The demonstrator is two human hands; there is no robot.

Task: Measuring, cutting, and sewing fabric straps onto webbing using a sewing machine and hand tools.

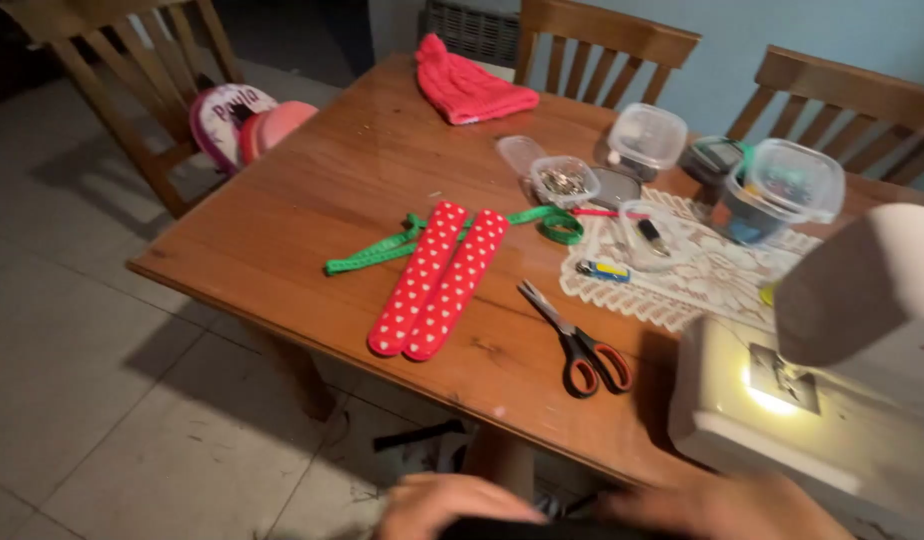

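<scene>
Head view, hands: my left hand (452,505) and right hand (727,505) sit low at the frame's bottom edge, below the worktop (312,190) rim, both on a dark thing (527,530) in my lap. It is blurred; I cannot tell whether the fingers grip it or lie flat on it.

Head view, nearest work: two red polka-dot fabric strips (437,280) lie side by side, touching, flat near the front edge, within my reach.

Head view, measuring: a green tape measure (382,252) runs under the strips' far ends.

Head view, cutting: scissors (577,340) lie closed just right of the strips, handles toward me.

Head view, machine: a white sewing machine (812,400) stands at my right, its lamp lit over the needle plate.

Head view, supplies: clear plastic tubs (647,135) are kept back on a lace mat (682,285), off the open working area.

Head view, aside: a pink knitted hat (472,85) lies at the far edge.
</scene>
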